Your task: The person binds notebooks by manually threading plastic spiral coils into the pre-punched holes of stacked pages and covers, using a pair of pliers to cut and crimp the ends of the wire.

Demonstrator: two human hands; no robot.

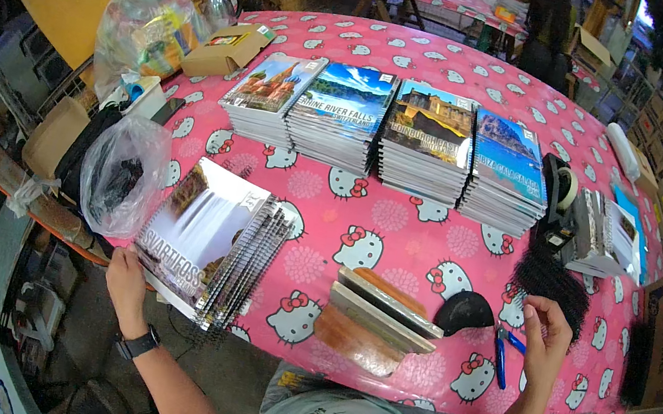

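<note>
The left hand point(127, 272) grips the near-left corner of a stack of spiral-bound notebooks point(209, 240), fingers curled under its lower edge; the stack lies tilted at the near-left edge of the table point(398, 226), partly overhanging it, with its wire spines toward the table's middle. The right hand point(548, 330) hovers near the near-right edge with fingers bent and pinched together on some of the black binding coils point(552, 281) heaped just beyond it.

Just beside that hand, toward the near edge, lie blue-handled pliers point(501, 355). Left of them sits a black half-round piece point(464, 311), and next to it a wooden slotted jig point(375, 316) at the middle of the near edge.

Across the middle of the pink cartoon-cat tablecloth, four more notebook stacks point(395, 135) stand in a row, edge to edge, each with a landscape cover. Toward the right edge are a black tape dispenser point(558, 191) and a further pile of notebooks point(604, 237).

Off the left edge hangs a clear plastic bag point(121, 178) with dark contents. At the far-left corner rest a small cardboard box point(226, 50) and a larger clear bag point(145, 28) of colourful items. Another person point(547, 24) stands beyond the far edge.
</note>
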